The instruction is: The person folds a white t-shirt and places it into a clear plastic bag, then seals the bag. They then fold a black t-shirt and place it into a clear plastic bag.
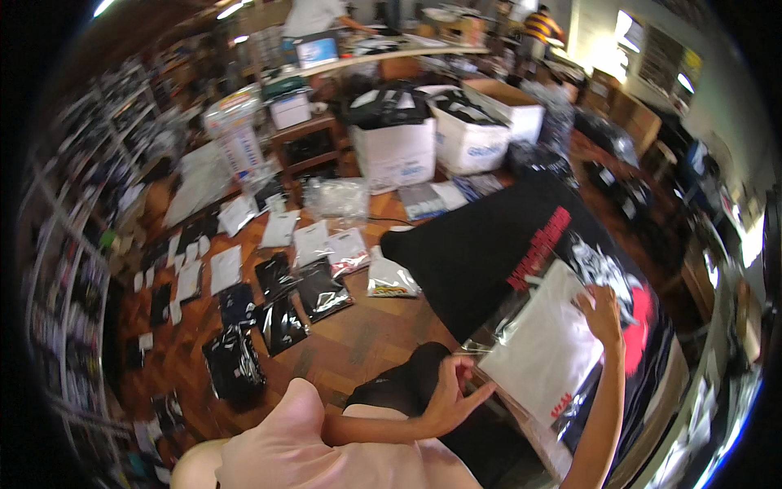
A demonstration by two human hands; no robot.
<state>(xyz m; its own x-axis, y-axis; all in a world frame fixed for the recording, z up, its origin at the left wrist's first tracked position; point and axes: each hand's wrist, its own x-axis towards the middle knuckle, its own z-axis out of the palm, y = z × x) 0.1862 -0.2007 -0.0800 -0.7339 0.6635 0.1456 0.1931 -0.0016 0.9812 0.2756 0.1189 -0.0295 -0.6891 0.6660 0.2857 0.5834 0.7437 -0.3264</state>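
Note:
A folded white garment in a clear plastic sleeve lies slantwise before me, with red print at its lower corner. It rests on a black T-shirt bearing red lettering and a white and red graphic. My right hand presses on the right side of the white garment, its fingers spread. Beside the sleeve's near left edge is my left hand, thumb and fingers apart; whether its fingertips touch the plastic is hard to tell.
Bagged black garments and bagged white garments lie in rows on the parquet floor. White cartons stand behind them. Shelving lines the left. Two people, one in a striped shirt, are in the background.

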